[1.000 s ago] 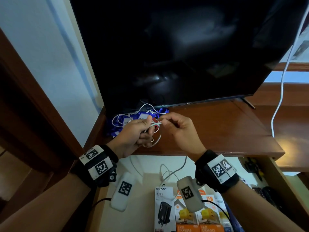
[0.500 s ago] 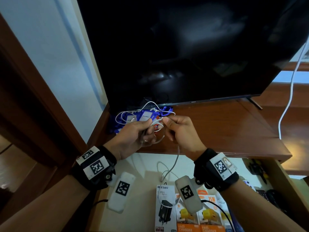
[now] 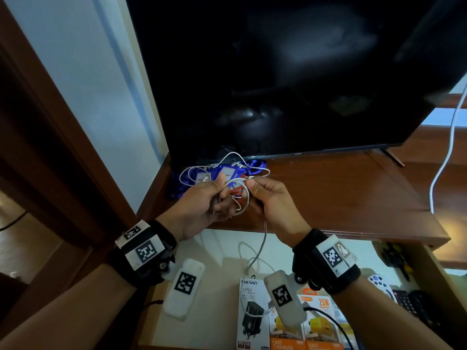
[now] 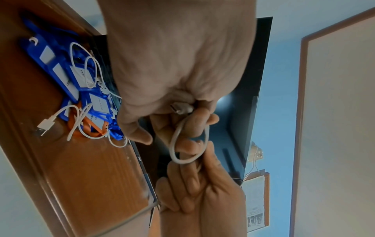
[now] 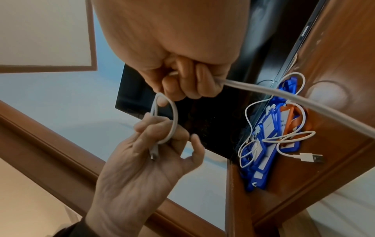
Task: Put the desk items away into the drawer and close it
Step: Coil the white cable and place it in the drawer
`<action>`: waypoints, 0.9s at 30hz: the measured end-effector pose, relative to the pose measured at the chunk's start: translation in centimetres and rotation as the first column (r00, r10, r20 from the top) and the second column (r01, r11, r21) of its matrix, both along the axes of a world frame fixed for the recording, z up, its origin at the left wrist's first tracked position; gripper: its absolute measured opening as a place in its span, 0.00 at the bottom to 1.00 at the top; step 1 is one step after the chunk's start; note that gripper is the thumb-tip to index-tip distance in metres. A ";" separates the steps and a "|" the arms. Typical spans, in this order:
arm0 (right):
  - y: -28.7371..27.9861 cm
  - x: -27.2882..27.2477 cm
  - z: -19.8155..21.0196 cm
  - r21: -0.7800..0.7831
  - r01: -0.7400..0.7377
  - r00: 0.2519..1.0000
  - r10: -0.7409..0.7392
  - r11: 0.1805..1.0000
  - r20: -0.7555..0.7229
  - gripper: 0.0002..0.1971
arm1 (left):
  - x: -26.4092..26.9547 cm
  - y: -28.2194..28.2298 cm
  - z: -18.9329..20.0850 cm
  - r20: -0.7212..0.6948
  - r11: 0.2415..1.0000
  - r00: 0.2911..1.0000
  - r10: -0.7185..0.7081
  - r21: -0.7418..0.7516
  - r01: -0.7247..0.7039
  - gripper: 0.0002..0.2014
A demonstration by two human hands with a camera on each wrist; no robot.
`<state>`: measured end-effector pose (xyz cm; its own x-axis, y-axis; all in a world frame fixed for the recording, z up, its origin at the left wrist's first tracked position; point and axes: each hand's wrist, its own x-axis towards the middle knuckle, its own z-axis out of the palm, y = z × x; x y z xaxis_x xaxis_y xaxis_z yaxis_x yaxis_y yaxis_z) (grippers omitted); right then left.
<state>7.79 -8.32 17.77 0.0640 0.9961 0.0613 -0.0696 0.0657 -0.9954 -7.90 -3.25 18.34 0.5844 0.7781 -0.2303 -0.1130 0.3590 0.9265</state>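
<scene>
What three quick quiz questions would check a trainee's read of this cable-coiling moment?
1. True or false: the drawer is shut.
2. Which hand pinches the white cable at its connector end? A) left hand B) right hand
3. Fill in: a second white cable lies on the blue and orange ____ beside the TV.

Key: 1 false, it stands open below the desk top; 2 A; 3 tags.

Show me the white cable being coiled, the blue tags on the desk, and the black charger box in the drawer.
white cable [image 4: 174, 144], left wrist view, left side of its loop.
blue tags [image 4: 48, 64], left wrist view, a blue frame.
black charger box [image 3: 252, 314], head view, its front.
</scene>
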 end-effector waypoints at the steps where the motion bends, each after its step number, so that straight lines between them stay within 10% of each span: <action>1: 0.0 0.0 -0.1 0.010 0.001 1.000 -0.001 1.000 0.007 0.14 | -0.1 -0.1 0.2 0.026 1.000 1.000 -0.006 -0.022 0.007 0.21; 13: 0.4 2.4 -4.5 -0.061 0.120 0.991 -0.123 0.991 -0.054 0.09 | -2.7 1.3 2.0 0.368 0.991 0.921 0.128 -0.019 -0.131 0.14; 27: -0.8 -1.0 -1.9 0.036 -0.117 0.766 0.067 0.993 0.640 0.13 | 0.2 0.3 1.4 0.082 0.833 0.916 0.394 0.389 -0.393 0.20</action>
